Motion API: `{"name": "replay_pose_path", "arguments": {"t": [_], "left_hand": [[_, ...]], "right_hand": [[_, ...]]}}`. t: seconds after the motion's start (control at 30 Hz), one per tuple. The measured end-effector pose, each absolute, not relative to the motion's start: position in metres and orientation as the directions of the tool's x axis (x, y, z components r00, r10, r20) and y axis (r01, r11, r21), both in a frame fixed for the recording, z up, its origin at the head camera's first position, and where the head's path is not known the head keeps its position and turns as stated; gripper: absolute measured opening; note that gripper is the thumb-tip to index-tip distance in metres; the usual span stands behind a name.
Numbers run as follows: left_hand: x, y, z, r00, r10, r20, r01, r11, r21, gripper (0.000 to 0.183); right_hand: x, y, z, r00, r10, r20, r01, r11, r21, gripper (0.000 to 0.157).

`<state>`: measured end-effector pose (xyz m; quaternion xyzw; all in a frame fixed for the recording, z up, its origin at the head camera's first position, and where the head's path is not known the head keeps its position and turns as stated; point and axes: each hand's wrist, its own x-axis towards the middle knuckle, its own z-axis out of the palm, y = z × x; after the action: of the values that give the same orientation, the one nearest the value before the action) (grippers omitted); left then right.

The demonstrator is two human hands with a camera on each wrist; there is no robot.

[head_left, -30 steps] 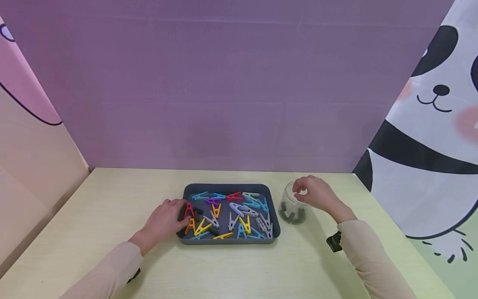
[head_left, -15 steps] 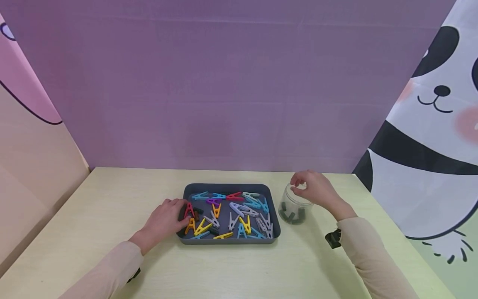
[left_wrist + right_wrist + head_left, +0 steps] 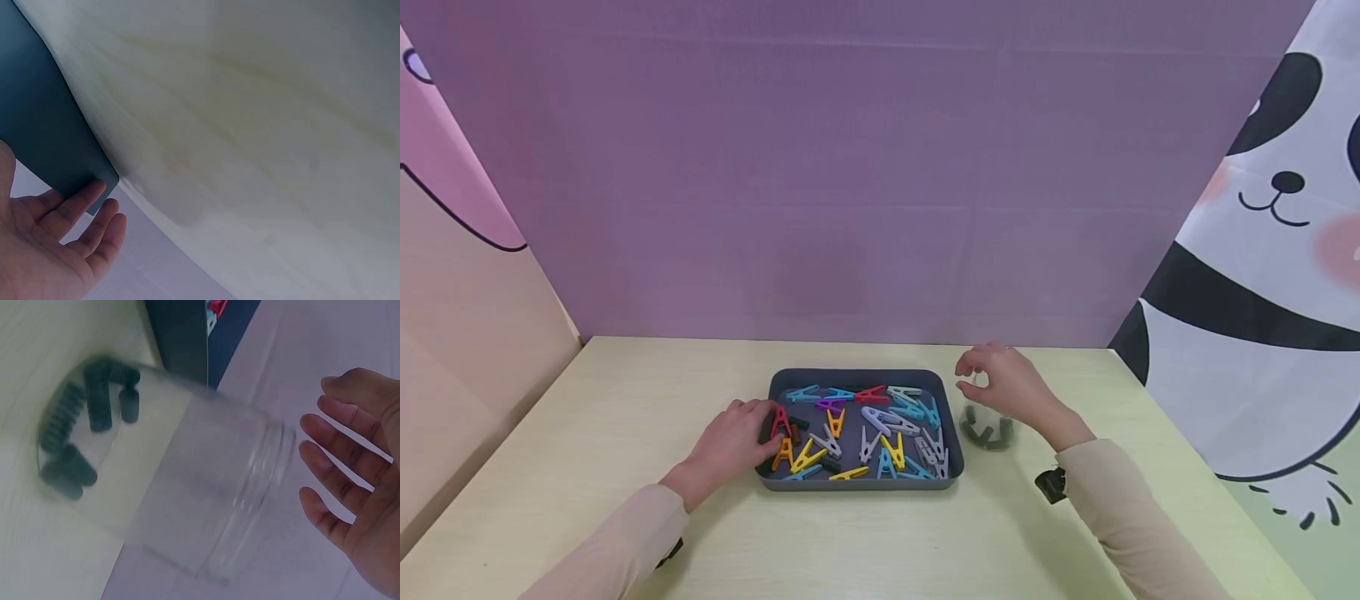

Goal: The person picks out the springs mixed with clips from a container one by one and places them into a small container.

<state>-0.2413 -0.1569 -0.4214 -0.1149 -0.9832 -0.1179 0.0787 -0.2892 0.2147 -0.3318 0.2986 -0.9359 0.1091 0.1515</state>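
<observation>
1. while the left hand grasps the tray at its left end, coloured pegs and a few dark coils lie inside it.
2. the right hand is released — fingers loosely bent, just off the mouth of the clear jar.
3. the jar stands on the table, to the tray's right — more dark coils at its bottom.

on the table, the tray holding clothespins lies left of the jar holding coils
</observation>
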Motion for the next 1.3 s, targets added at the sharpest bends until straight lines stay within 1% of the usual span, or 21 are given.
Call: {"name": "replay_pose_path", "arguments": {"t": [0.2,0.33,0.67,0.8,0.97,1.3], "left_hand": [[-0.240,-0.157,-0.420,-0.959,0.209,0.190,0.249,0.943,0.221,0.052],[-0.239,-0.156,-0.419,-0.959,0.209,0.192,0.250,0.942,0.225,0.051],[-0.240,-0.157,-0.420,-0.958,0.211,0.196,0.253,0.942,0.222,0.050],[-0.240,-0.157,-0.420,-0.955,0.217,0.202,0.260,0.940,0.219,0.050],[-0.240,-0.157,-0.420,-0.956,0.216,0.198,0.258,0.941,0.219,0.051],[-0.240,-0.157,-0.420,-0.960,0.210,0.185,0.249,0.944,0.218,0.051]], "right_hand": [[-0.286,0.200,-0.341,-0.731,-0.583,0.354,-0.638,0.768,-0.051,0.014],[-0.283,0.190,-0.348,-0.716,-0.611,0.337,-0.655,0.755,-0.026,0.014],[-0.275,0.168,-0.366,-0.726,-0.636,0.263,-0.664,0.748,-0.024,0.017],[-0.273,0.161,-0.371,-0.719,-0.652,0.242,-0.676,0.736,-0.026,0.016],[-0.270,0.151,-0.376,-0.702,-0.675,0.228,-0.694,0.720,-0.005,0.016],[-0.266,0.130,-0.385,-0.639,-0.738,0.217,-0.752,0.659,0.026,0.014]]}}
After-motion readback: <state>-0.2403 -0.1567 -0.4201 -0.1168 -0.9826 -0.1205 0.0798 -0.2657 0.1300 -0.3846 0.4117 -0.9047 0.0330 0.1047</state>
